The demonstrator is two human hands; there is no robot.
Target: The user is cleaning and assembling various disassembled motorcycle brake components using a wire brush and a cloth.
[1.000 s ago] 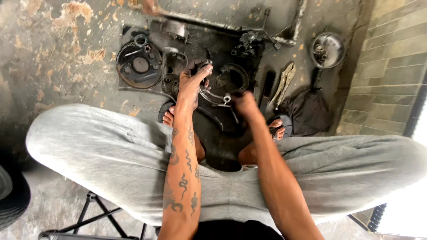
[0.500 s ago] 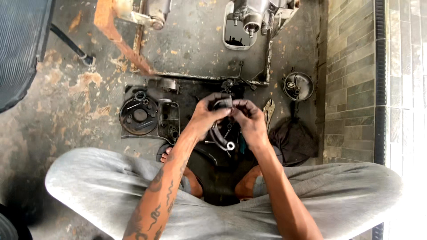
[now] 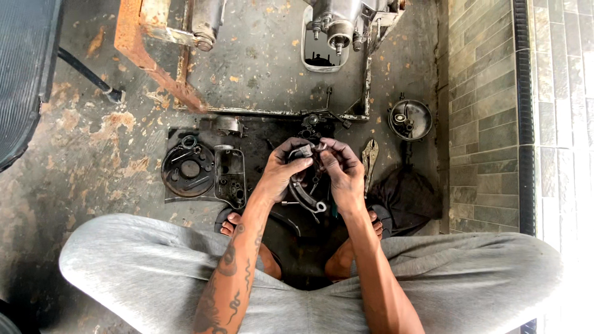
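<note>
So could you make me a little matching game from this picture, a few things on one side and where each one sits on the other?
Things:
1. round plate
2. pliers
3. round cover
4. curved part

Places:
A. by the tiled wall, far right on the floor
B. held up between the left hand and right hand
C. on the dark mat, left of both hands
D. on the floor just right of the right hand

Pairs: 1-C, 2-D, 3-A, 4-B

hands (image 3: 312, 170) lifted together, holding curved metal part (image 3: 306, 188)
</note>
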